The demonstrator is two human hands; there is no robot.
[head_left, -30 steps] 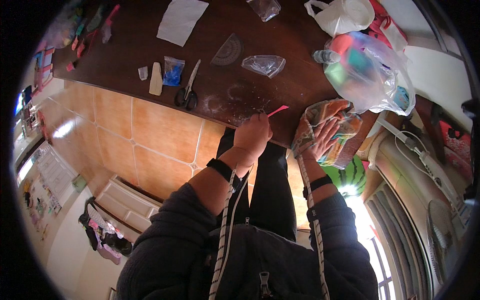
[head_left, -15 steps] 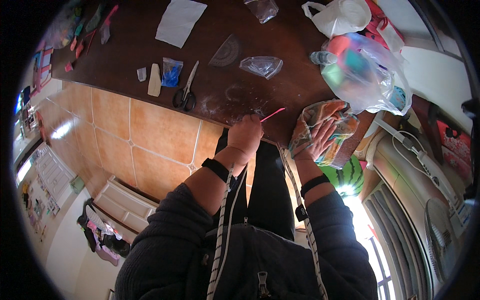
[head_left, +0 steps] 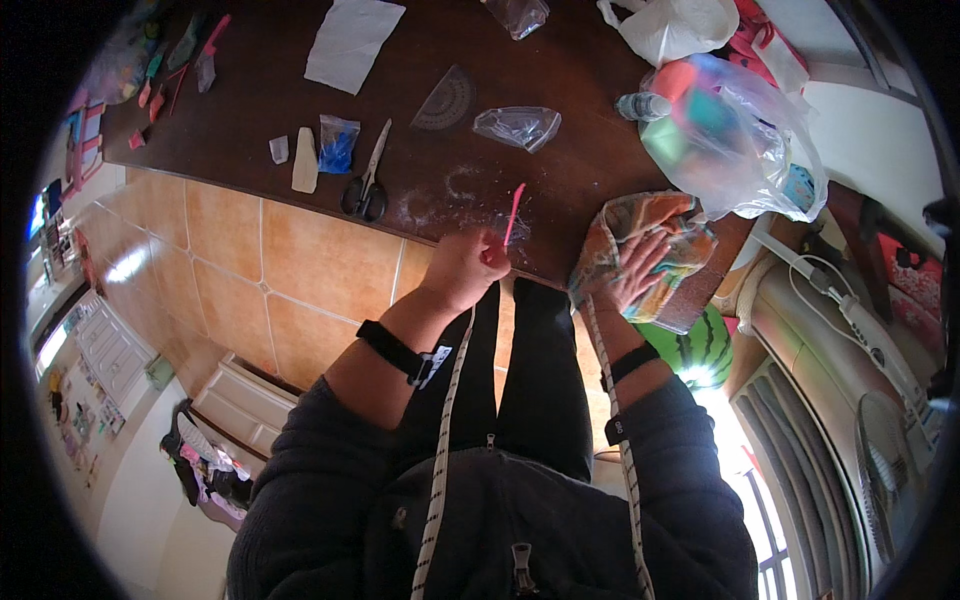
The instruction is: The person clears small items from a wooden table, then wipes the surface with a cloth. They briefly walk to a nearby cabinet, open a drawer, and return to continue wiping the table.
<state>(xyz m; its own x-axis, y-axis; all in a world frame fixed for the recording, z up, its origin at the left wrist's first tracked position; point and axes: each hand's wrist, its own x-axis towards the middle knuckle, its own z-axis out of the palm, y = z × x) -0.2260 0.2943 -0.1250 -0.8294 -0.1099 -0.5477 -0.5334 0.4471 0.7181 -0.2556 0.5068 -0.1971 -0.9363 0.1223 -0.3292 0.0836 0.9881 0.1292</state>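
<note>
Left hand: the left hand (head_left: 463, 268) sits at the centre of the frame by the table's near edge, clenched around the lower end of a thin pink stick (head_left: 514, 213).
Pink stick: it rises from the fist toward the upper part of the frame, slightly tilted, its tip over a patch of white powder (head_left: 455, 190) on the table.
Right hand: the right hand (head_left: 632, 272) lies just right of centre, fingers spread and released, palm flat on a colourful cloth (head_left: 650, 245).
Colourful cloth: crumpled, at the table's near edge, right of the pink stick and well apart from it.
Table: the dark brown table (head_left: 260, 120) fills the upper half of the frame.
Scissors: the scissors (head_left: 367, 187) lie left of the powder, handles toward the near edge.
Protractor: a clear protractor (head_left: 445, 100) lies above centre.
Small bags: a crumpled clear bag (head_left: 517, 126) lies right of the protractor; a blue packet (head_left: 337, 146) lies left of the scissors.
Paper: a white sheet (head_left: 354, 42) lies at the upper edge.
Large bag: a clear plastic bag (head_left: 735, 135) full of coloured things sits at upper right, above the cloth.
Wrists: each wrist wears a dark band.
</note>
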